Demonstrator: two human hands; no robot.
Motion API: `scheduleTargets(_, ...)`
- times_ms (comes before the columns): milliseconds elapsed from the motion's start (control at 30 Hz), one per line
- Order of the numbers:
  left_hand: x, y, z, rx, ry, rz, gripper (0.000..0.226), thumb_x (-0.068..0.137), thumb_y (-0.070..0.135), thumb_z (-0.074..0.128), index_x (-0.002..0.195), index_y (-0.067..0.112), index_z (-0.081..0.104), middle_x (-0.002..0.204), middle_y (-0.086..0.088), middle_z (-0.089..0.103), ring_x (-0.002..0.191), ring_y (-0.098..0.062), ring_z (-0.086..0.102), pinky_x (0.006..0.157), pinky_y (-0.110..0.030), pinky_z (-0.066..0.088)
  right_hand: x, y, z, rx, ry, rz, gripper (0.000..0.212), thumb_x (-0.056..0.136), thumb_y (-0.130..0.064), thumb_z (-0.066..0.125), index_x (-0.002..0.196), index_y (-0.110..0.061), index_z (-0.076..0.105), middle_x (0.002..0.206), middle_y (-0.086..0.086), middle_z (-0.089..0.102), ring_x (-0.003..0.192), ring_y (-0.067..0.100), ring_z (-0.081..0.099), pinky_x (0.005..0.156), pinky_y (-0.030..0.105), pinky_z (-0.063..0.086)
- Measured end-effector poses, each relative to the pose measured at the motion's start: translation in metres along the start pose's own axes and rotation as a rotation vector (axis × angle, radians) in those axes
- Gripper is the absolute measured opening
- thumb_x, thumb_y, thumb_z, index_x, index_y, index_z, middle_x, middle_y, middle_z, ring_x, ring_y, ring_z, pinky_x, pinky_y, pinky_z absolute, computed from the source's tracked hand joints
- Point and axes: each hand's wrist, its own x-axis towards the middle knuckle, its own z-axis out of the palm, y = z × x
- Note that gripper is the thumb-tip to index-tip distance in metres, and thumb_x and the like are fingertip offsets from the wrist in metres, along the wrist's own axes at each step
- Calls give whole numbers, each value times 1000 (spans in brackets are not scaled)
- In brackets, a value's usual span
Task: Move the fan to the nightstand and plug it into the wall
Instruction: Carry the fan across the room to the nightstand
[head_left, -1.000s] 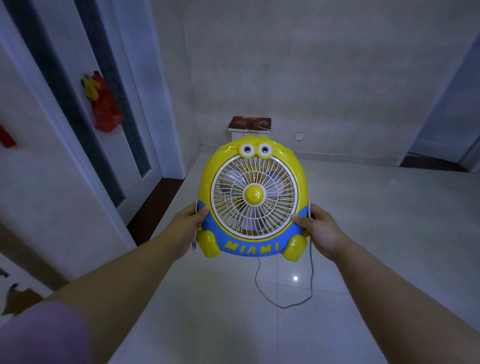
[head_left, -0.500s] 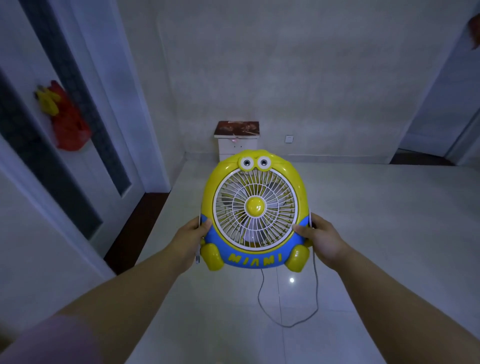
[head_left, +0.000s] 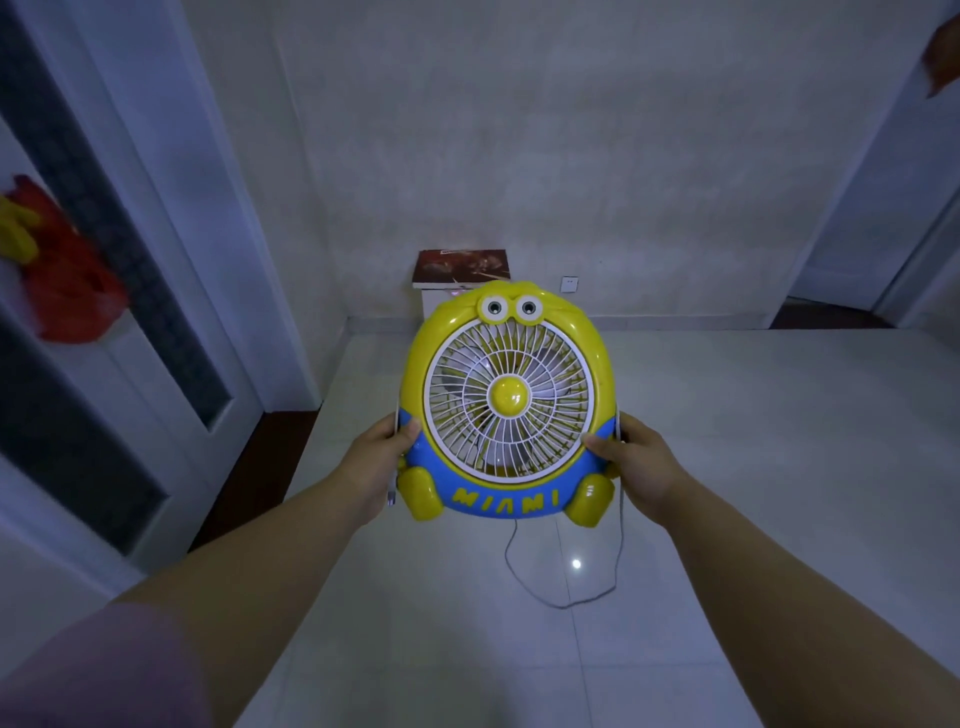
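A yellow and blue cartoon fan (head_left: 506, 405) with a white grille and the word MIAMI is held upright in the air in front of me. My left hand (head_left: 376, 460) grips its left side and my right hand (head_left: 641, 467) grips its right side. Its grey cord (head_left: 566, 592) hangs in a loop below the fan. Straight ahead against the far wall stands a small white nightstand (head_left: 434, 304) with a dark book (head_left: 462, 266) on top, partly hidden by the fan. A white wall socket (head_left: 569, 284) sits low on the wall just right of it.
Pale tiled floor (head_left: 727, 467) stretches ahead. A white door with dark glass panels (head_left: 130, 322) runs along the left, with a red and yellow ornament (head_left: 57, 275) hanging on it. A doorway (head_left: 883, 260) opens at the far right.
The view has advanced toward the far wall. The nightstand and socket look larger and nearer, the left door has slid back. Both hands keep the same hold on the fan.
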Motion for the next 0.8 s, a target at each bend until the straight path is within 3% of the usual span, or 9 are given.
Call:
scheduleTargets(100, 25, 3, -7, 21, 22, 10, 36, 93, 35, 45, 124, 19, 54, 120, -12, 64, 82, -25, 63, 45, -22, 46, 27, -7, 4, -24, -10, -5, 39, 82, -2, 60, 120, -3, 56, 112, 16, 66, 94, 26, 67, 67, 27, 58)
scheduleTargets(300, 90, 14, -13, 14, 59, 38, 27, 90, 39, 49, 111, 27, 61, 115, -9, 68, 90, -34, 63, 61, -38, 44, 99, -18, 4, -46, -30, -24, 39, 82, -2, 60, 121, -4, 56, 113, 16, 65, 94, 26, 66, 71, 29, 59)
scheduleTargets(367, 115, 19, -12, -8, 79, 40, 23, 89, 39, 51, 106, 29, 63, 115, -8, 68, 96, -37, 64, 73, -55, 49, 125, -22, 0, -56, -47, -23, 39, 82, -3, 60, 121, -5, 56, 115, 16, 65, 98, 29, 66, 77, 34, 58)
scheduleTargets(433, 135, 25, -10, -13, 91, 36, 25, 88, 40, 53, 109, 30, 63, 116, -6, 68, 104, -38, 63, 88, -68, 41, 150, -26, -4, -68, -65, -20, 40, 82, -4, 60, 121, -5, 56, 118, 17, 64, 103, 32, 64, 83, 40, 56)
scheduleTargets(633, 204, 54, 4, -15, 104, 60, 35, 89, 44, 50, 118, 26, 58, 115, -7, 68, 93, -34, 64, 66, -50, 53, 242, -53, -21, -103, -130, -13, 40, 83, -4, 60, 123, -5, 55, 120, 18, 63, 106, 34, 63, 85, 42, 55)
scheduleTargets(800, 267, 71, 19, -73, 161, 81, 23, 85, 43, 54, 103, 33, 64, 115, -3, 68, 105, -35, 61, 93, -58, 39, 317, -69, -36, -125, -161, -27, 40, 82, -4, 61, 122, -4, 55, 120, 19, 63, 104, 34, 63, 83, 39, 57)
